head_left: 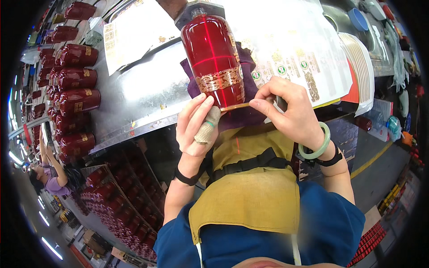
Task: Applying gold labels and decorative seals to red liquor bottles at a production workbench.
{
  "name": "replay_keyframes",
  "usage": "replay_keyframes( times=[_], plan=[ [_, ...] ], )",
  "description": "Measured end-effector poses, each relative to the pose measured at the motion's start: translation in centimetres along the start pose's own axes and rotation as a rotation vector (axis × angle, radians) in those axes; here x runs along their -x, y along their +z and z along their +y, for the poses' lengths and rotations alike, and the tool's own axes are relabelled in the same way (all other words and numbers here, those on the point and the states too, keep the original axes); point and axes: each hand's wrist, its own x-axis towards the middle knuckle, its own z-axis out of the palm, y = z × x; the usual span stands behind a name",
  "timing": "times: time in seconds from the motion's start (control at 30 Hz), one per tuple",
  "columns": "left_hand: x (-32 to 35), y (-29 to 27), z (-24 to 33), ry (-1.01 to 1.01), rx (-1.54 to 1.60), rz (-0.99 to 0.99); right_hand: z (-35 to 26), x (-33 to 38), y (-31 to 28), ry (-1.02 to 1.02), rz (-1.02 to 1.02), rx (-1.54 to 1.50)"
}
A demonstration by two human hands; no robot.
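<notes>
A glossy dark-red glass bottle (206, 49) lies on a dark purple cloth (190, 76), its base toward me and its neck against a metal block (196, 10). A gold ornamental band circles its lower body, and red light lines cross its surface. At the base, a thin gold strip (235, 106) runs between my hands. My left hand (190, 129), one finger wrapped in cloth, rests its fingertips by the bottle's left edge and holds the strip's left end. My right hand (292, 105) pinches the other end between thumb and forefinger.
Several similar red bottles (78, 100) stand in rows at the left, with more in racks (129, 210) below. Printed label sheets (286, 62) cover the bench to the right; another sheet (134, 33) lies left. A blue cup (358, 19) sits far right. A person (56, 181) works at far left.
</notes>
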Motion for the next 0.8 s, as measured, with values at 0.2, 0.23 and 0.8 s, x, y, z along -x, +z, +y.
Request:
replay_keyframes(
  times=[0.2, 0.23, 0.8],
  plan=[
    [0.1, -0.4, 0.0, 0.001, 0.011, -0.034, 1.0, -0.3, 0.2, 0.025, 0.000, -0.021],
    [0.0, -0.5, 0.0, 0.021, -0.002, -0.050, 1.1, -0.3, 0.3, 0.015, 0.000, -0.011],
    [-1.3, -0.3, 0.9, -0.055, -0.002, 0.028, 0.8, -0.1, 0.6, -0.039, 0.013, -0.036]
  ],
)
